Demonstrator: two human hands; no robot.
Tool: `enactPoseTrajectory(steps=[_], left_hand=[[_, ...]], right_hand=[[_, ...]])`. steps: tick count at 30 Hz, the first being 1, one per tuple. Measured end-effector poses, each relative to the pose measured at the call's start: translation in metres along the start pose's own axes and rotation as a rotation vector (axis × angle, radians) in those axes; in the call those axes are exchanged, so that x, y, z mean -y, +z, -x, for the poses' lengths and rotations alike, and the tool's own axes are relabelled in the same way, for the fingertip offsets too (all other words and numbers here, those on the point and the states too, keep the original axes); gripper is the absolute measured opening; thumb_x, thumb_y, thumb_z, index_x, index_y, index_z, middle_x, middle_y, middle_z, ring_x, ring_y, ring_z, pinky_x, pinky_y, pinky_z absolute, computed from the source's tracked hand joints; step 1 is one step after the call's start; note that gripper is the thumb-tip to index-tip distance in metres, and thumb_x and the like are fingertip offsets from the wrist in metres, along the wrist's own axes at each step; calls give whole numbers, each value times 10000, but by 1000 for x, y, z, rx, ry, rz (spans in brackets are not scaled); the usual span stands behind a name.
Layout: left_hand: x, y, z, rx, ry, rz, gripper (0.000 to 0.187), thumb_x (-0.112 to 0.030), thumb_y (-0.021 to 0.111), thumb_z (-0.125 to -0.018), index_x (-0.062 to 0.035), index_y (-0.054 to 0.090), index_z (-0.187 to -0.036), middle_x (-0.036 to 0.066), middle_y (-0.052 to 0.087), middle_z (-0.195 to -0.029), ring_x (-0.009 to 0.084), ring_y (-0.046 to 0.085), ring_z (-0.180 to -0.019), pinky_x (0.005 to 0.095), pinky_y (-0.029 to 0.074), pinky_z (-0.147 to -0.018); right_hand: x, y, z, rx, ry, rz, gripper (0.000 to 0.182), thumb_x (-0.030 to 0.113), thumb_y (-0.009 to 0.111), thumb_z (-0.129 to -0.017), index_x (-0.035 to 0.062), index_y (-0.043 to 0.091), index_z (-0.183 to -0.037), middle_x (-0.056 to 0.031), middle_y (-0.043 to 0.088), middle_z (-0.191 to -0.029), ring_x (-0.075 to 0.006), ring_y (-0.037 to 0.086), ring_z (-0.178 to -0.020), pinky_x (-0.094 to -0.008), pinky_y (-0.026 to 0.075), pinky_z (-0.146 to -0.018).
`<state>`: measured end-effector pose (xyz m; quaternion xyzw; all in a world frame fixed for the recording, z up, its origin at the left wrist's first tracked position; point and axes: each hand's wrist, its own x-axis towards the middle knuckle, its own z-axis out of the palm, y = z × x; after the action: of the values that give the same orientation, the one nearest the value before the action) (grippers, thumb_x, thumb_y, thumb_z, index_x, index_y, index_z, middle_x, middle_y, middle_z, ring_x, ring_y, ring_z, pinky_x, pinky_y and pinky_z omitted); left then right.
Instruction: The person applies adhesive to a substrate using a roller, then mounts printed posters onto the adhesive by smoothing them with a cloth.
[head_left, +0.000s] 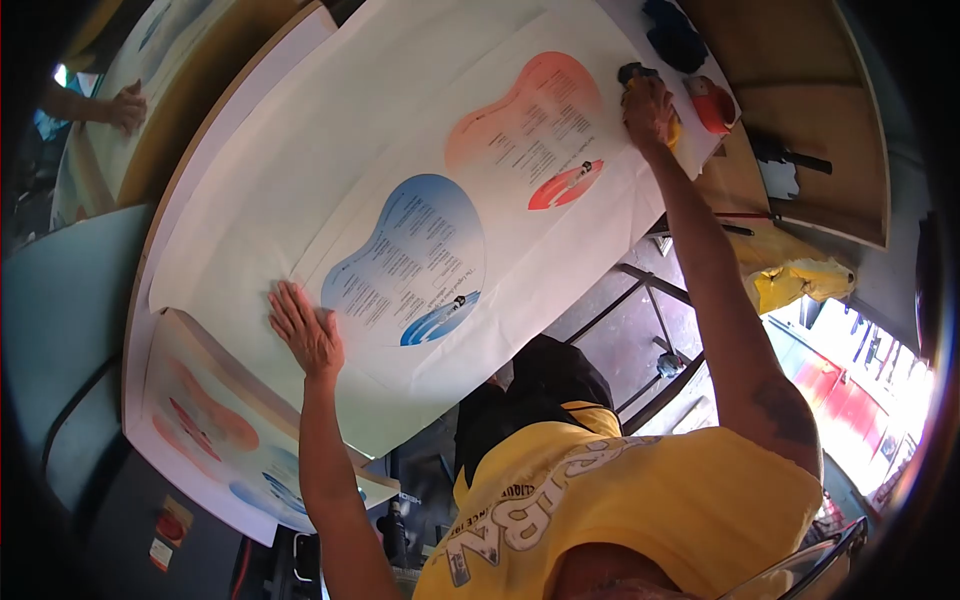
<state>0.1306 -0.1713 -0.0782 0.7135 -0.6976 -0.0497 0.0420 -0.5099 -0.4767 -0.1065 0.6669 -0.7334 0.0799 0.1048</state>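
Note:
A large white sheet (400, 120) lies over the table, printed with a blue rounded shape (405, 245) and a red rounded shape (530, 115), both with small text. My left hand (306, 328) rests flat on the sheet, left of the blue print, its fingers spread and nothing held. Up at the sheet's right end, my right hand (650, 112) has its fingers curled over a yellow and dark object (674, 132), which is mostly covered by the hand. A red and white roll of tape (711, 104) sits just right of that hand.
Another printed sheet (205, 415) curls at the table's lower left. A dark bundle (674, 36) lies at the top right, near a wooden shelf (825, 130). Yellow cloth (800, 283) hangs at the right. At the upper left, another hand (127, 108) shows, possibly a reflection.

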Motion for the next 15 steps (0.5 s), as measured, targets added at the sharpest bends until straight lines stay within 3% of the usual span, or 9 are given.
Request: enactPoseTrajectory(steps=[4,5,7,9,10,12,13,14,15], left_hand=[[-1,-7,2,39,-5,21,806,-521,417,-1019,-14,188,-1603,213,128,-1680,453,87,-1545,649,98,-1210],[-1,-5,-1,27,-8,18,808,-517,426,-1017,-13,188,-1602,213,128,-1680,454,89,-1544,649,99,-1210],[0,-8,-3,28,-14,9,810,-504,445,-1014,-8,188,-1600,214,128,-1680,455,92,-1544,649,99,-1211],[-1,-10,0,46,-11,9,811,-488,466,-1013,-1,186,-1598,214,129,-1679,455,91,-1544,648,100,-1213],[0,-12,7,53,-19,0,813,-481,477,-1010,3,187,-1595,213,131,-1678,453,90,-1545,645,102,-1214],[-2,-10,2,46,-14,-10,817,-466,500,-1005,11,188,-1591,213,134,-1677,451,89,-1546,639,107,-1215],[-4,-10,-1,59,-29,-28,821,-464,505,-1003,15,188,-1590,212,136,-1677,450,88,-1546,637,109,-1215],[-4,-10,0,73,-43,-48,824,-462,509,-1001,19,188,-1588,212,138,-1677,450,87,-1547,635,111,-1215],[-5,-10,0,89,-56,-67,827,-460,514,-999,22,189,-1587,211,139,-1677,449,87,-1547,633,114,-1216]], right_hand=[[3,-9,-13,75,-31,211,315,280,571,-945,187,577,-1246,-151,517,-1262,-386,496,-1191,-542,503,-899],[21,-27,-11,-18,-139,210,259,250,587,-917,133,583,-1148,-145,564,-1112,-353,566,-1076,-487,542,-808],[48,-3,19,44,-268,-123,228,229,588,-898,107,591,-1092,-129,584,-1039,-329,597,-977,-451,550,-773],[124,-49,62,-39,-579,-239,202,201,578,-880,67,619,-1025,-113,601,-929,-299,617,-825,-406,540,-723],[165,-42,105,-155,-725,-343,243,195,561,-896,56,636,-1081,-120,603,-936,-295,612,-798,-420,521,-689],[277,-102,183,423,-655,-793,267,257,533,-932,125,692,-1101,-102,641,-950,-308,613,-933,-438,509,-807],[320,-89,240,434,-706,-897,225,267,555,-924,155,696,-1059,-68,651,-1003,-294,596,-1019,-452,467,-921],[360,-116,271,689,-716,-834,244,225,601,-878,138,666,-1096,-61,628,-1087,-269,577,-1060,-456,437,-962],[384,-120,300,210,-936,-763,295,217,632,-831,131,646,-1112,-56,607,-1145,-249,569,-1077,-450,442,-941]])
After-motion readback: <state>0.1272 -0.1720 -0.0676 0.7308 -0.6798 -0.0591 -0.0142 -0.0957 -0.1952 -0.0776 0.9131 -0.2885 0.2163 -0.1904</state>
